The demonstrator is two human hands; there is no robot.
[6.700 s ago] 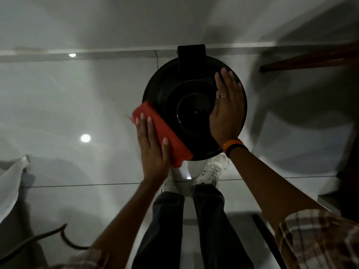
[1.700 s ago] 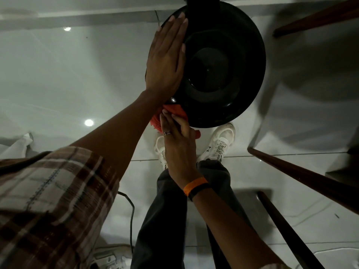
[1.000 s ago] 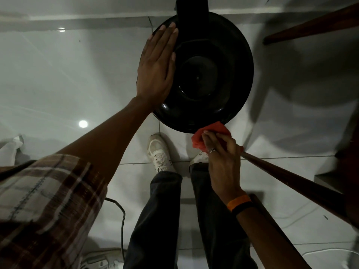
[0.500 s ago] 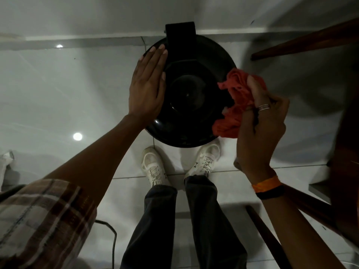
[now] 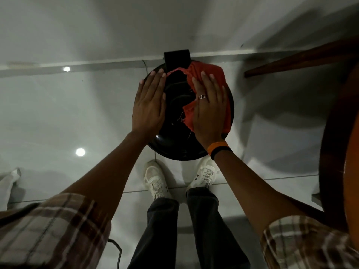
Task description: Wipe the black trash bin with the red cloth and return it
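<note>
Trash bin (image 5: 175,146): glossy black throughout, lid and hinge block alike. Cloth (image 5: 208,71): red, frayed threads at its edges. Floor (image 5: 58,117): pale grey-white glossy tile with thin dark grout lines. Sleeves (image 5: 58,230): plaid in brown, cream and dark stripes. Trousers (image 5: 155,239): dark, near black. Shoes (image 5: 155,181): white. Wristbands (image 5: 218,147): one orange, one black. Ring (image 5: 202,96): silver-toned. Table (image 5: 342,152): dark reddish-brown wood.
</note>
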